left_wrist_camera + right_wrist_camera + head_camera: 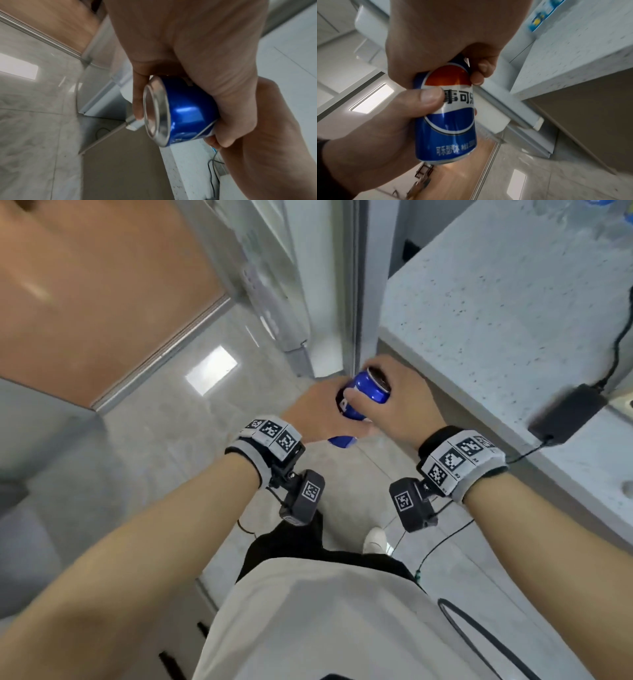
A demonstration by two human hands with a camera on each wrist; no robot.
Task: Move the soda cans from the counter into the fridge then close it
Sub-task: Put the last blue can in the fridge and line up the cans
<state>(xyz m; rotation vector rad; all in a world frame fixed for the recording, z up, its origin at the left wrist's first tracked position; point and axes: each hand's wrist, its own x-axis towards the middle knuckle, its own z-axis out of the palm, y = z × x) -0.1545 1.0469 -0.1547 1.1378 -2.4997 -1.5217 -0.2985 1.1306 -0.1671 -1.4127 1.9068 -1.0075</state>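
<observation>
Both hands hold one blue soda can, tilted, low in front of the counter's near corner. My right hand wraps round the can's top end. My left hand grips its middle, and the base sticks out below. The right wrist view shows the can's red, white and blue logo with the left thumb across it. In the left wrist view the can's silver base faces the camera. The fridge stands just beyond, its door swung open to the left. More blue cans peek in at the counter's far end.
A black power adapter with its cable lies on the counter near my right wrist. A brown wooden panel fills the left. Grey floor tiles lie below, with a grey cabinet at my left.
</observation>
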